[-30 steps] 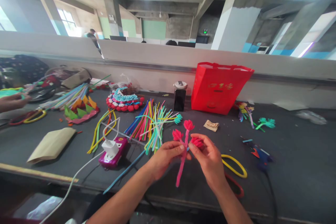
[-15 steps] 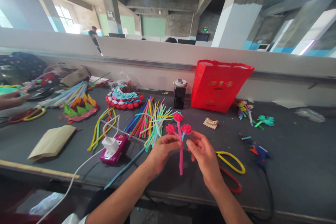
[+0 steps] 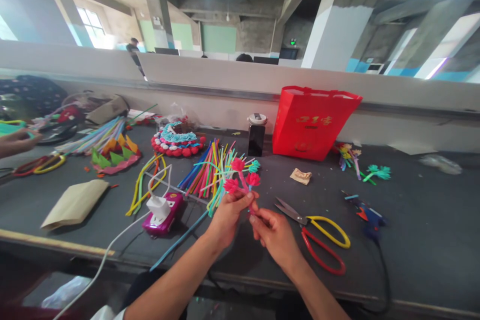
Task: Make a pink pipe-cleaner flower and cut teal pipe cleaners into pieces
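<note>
A pink flower sprig made of fuzzy pipe cleaners (image 3: pixel 252 179), with three fluffy heads, stands upright over the table's front part. My left hand (image 3: pixel 229 216) is closed on its stems just below the heads, thumb on top. Lower on the stem, my right hand (image 3: pixel 275 236) pinches with thumb and fingertips; the stem's bottom end is hidden by the hands. A short light blue piece shows under the right-hand head. Scissors (image 3: pixel 305 220) with one yellow and one red handle lie right of my right hand, blades apart.
Behind my left hand lies a pile of coloured pipe cleaners (image 3: pixel 202 172). A purple power strip (image 3: pixel 165 220) with a white plug sits left. A red bag (image 3: pixel 315 122) stands behind; a blue glue gun (image 3: pixel 371 220) lies right. Another person's hand (image 3: pixel 18 142) is at far left.
The sprig and my left hand have shifted slightly left. My right hand has moved left and down, from beside the heads onto the lower stem, uncovering the scissors' blades.
</note>
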`<action>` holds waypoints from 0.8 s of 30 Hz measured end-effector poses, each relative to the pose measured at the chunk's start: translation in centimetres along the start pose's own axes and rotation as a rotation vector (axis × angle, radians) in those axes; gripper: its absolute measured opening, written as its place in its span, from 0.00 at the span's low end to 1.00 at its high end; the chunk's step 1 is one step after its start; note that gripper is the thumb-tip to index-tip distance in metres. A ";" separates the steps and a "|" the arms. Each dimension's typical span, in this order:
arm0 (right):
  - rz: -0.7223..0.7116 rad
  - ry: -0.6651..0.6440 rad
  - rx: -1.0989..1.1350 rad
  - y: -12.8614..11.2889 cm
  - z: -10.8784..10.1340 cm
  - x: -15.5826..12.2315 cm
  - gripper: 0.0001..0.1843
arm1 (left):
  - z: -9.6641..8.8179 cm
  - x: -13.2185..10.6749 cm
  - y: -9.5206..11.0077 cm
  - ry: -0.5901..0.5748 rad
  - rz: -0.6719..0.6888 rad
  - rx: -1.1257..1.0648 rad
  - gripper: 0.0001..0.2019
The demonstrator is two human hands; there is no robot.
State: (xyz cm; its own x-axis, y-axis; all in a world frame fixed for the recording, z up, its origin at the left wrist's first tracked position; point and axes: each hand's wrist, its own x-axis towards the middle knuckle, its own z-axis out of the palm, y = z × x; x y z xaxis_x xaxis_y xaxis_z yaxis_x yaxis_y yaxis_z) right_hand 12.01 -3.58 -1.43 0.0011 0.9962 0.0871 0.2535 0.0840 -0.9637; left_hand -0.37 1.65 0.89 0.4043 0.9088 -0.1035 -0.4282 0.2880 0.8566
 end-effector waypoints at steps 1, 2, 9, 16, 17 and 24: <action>-0.022 0.001 -0.010 -0.1 0.2 0.0 0.17 | 0.0 0.0 0.0 0.018 0.015 -0.008 0.12; -0.044 0.004 -0.014 -0.3 0.3 0.0 0.18 | -0.1 0.1 0.0 0.035 0.023 -0.018 0.12; -0.016 0.027 0.112 -0.5 1.0 -0.5 0.18 | -0.9 0.6 1.2 -0.074 -0.100 -0.101 0.14; 0.014 0.150 0.201 -0.1 0.5 -0.5 0.19 | -0.9 0.5 0.6 -0.161 -0.105 -0.119 0.12; 0.013 0.154 0.206 -0.1 0.5 -0.5 0.19 | -0.8 0.5 0.4 -0.156 -0.100 -0.127 0.10; 0.031 0.148 0.235 -0.1 1.0 -0.5 0.19 | -0.4 0.5 -0.1 -0.082 -0.105 -0.209 0.07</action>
State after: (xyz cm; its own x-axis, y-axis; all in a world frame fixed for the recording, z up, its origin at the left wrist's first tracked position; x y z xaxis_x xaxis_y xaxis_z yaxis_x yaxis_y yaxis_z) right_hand 11.00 -4.06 -1.67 0.1514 0.9856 0.0758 0.0193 0.0737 -0.9971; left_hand -0.46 2.22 0.53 0.5157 0.8456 -0.1379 -0.5347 0.4434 0.7194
